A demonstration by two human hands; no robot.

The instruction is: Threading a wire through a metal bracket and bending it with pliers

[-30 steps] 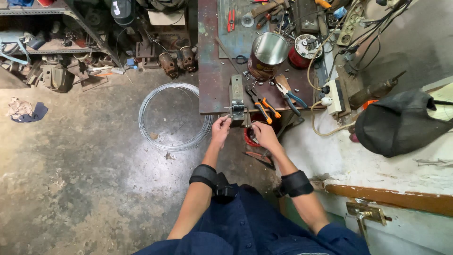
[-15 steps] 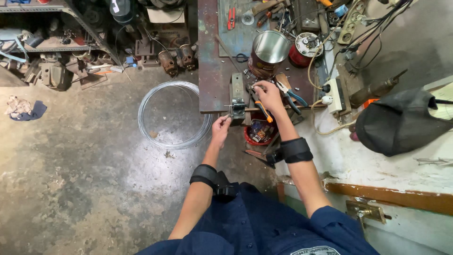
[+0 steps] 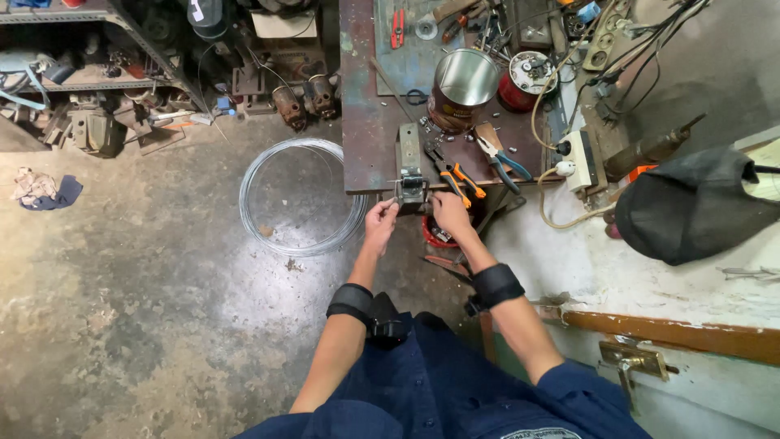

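Both hands [image 3: 414, 218] at metal jig [image 3: 409, 167], long axis away from the person.

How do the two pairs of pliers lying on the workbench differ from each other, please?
The orange-handled pliers lie nearer the bench edge, close to the right hand; the blue-handled pliers lie farther back, beside the metal can. The orange pair's grips are orange and black, the blue pair's plain blue. Both lie flat, handles pointing towards the right.

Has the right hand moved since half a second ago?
Yes. The right hand has come back from the pliers on the bench to its near edge, beside the small metal jig.
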